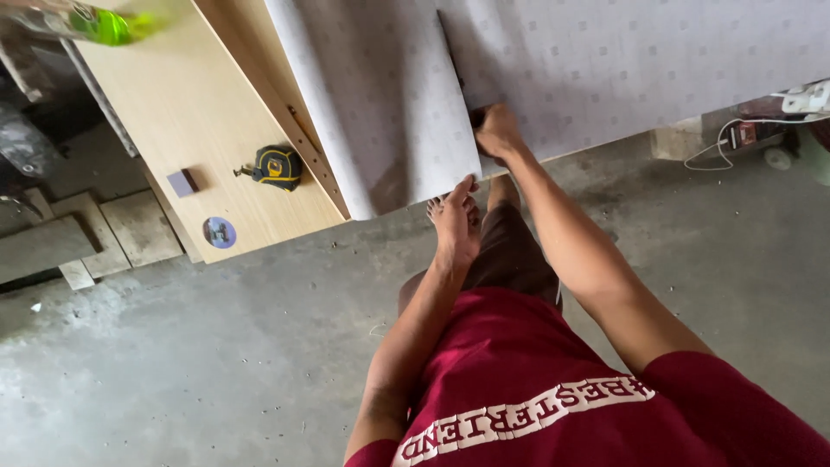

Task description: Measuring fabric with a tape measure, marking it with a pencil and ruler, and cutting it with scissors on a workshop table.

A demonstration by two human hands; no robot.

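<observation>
- The left hand [456,227] rests flat, fingers stretched out, on the near corner of a pale patterned laminate sheet [389,112], pressing its edge without gripping it
- The right hand [497,131] is curled into a fist at the cut line of the sheet, closed around a dark tool that is mostly hidden; what kind of tool it is cannot be told
- A narrow dark slit runs up the laminate sheet from the right hand, parting the left piece from the wider piece [640,69] on the right
- The sheet lies over a light wooden counter [186,104], overhanging its near edge above the concrete floor [216,363]
- On the bare wood to the left sit a yellow and black tape measure [275,166], a small purple-grey block [182,182] and a round blue disc [219,232], all well apart from the hands
- A green bottle [104,24] shows blurred at the top left corner
- White cables and a plug [743,134] lie on the floor at the right
</observation>
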